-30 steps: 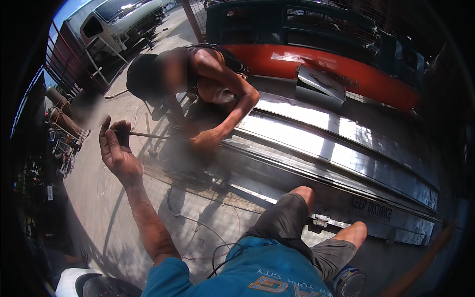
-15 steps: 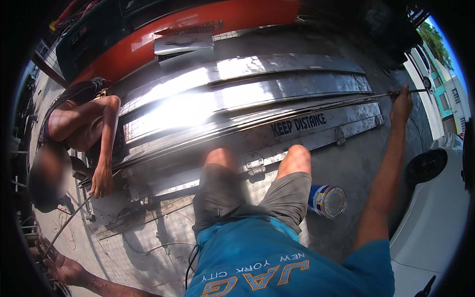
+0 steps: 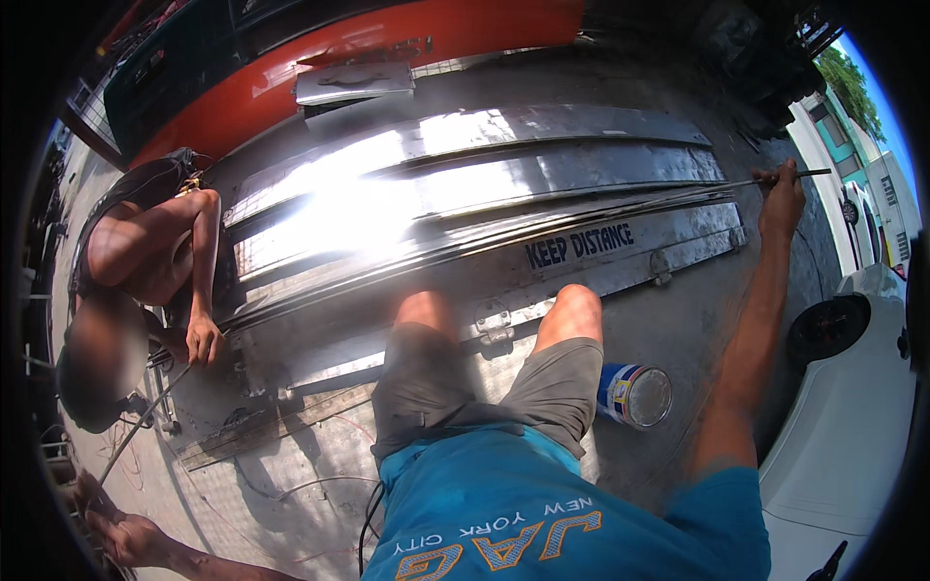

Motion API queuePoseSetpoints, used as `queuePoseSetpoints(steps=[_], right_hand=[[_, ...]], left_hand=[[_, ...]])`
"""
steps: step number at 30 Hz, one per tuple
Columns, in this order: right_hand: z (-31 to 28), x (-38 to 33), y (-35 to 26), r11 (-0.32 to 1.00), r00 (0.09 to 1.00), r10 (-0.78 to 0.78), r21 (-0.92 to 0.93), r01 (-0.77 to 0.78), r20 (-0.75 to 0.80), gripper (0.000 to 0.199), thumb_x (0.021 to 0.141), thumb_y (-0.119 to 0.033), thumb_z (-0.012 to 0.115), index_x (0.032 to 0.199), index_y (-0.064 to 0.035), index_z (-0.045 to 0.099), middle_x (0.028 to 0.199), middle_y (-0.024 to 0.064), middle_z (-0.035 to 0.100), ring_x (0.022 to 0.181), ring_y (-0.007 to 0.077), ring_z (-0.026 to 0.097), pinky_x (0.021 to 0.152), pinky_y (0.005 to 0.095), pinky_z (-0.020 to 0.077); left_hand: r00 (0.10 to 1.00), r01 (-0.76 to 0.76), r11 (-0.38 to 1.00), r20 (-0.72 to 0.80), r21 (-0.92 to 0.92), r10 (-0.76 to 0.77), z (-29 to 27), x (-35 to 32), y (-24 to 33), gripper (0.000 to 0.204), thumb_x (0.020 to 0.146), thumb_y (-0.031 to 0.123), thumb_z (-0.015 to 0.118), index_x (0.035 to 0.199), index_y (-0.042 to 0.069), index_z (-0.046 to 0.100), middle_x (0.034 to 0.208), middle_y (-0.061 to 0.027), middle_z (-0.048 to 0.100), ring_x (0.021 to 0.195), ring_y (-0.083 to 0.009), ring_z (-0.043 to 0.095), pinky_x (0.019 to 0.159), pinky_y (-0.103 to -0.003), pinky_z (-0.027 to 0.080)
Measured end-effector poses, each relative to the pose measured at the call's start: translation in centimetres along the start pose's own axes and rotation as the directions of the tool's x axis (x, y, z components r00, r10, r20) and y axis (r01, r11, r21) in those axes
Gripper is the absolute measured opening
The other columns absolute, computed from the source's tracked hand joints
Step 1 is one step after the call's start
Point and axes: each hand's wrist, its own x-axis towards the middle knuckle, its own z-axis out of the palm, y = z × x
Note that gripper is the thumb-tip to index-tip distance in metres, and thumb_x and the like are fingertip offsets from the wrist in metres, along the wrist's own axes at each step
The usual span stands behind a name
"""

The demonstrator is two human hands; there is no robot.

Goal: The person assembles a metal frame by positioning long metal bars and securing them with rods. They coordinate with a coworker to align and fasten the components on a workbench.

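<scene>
Sunlit concrete yard floor (image 3: 678, 320) under a glaring, ridged metal panel (image 3: 465, 184). Right hand (image 3: 781, 198) closed around a thin, straight, grey metal rod (image 3: 678, 196) lying along the panel's edge. Left hand (image 3: 126, 535) low at left, fingers curled, grip unclear. Paint can (image 3: 635, 395) beside the knee.

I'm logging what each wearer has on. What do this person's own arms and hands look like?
Both arms are bare from the short sleeves of a blue T-shirt down, with no gloves, watch or bands visible. The right hand and its long forearm show clearly. The left hand sits at the dark lower-left rim, looks grimy, and its fingers are hard to make out.
</scene>
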Motion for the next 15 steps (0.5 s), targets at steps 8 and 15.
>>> queuePoseSetpoints(steps=[8, 15], right_hand=[[-7.2, 4.5, 4.9, 0.948, 0.998, -0.052, -0.312, 0.060, 0.034, 0.046, 0.108, -0.038, 0.053, 0.111, 0.0078, 0.056, 0.099, 0.0152, 0.060, 0.099, 0.0268, 0.068, 0.102, 0.0389, 0.0540], [-6.8, 6.8, 9.1, 0.957, 0.996, -0.037, -0.284, 0.059, 0.080, 0.047, 0.109, -0.033, 0.049, 0.128, 0.0088, 0.056, 0.110, 0.0202, 0.069, 0.108, 0.0275, 0.067, 0.105, 0.0369, 0.0491]], left_hand=[[0.997, 0.025, 0.994, -0.064, -0.108, -0.032, 1.2, 1.0, -0.8, 0.032, 0.100, 0.007, 0.064, 0.128, -0.007, 0.056, 0.110, -0.0251, 0.072, 0.093, -0.0328, 0.075, 0.086, -0.040, 0.066], [0.956, -0.046, 0.998, 0.287, -0.044, 0.056, 2.6, -1.0, 5.8, 0.044, 0.111, 0.014, 0.040, 0.151, -0.004, 0.039, 0.142, -0.0247, 0.056, 0.134, -0.0343, 0.056, 0.116, -0.050, 0.044]])
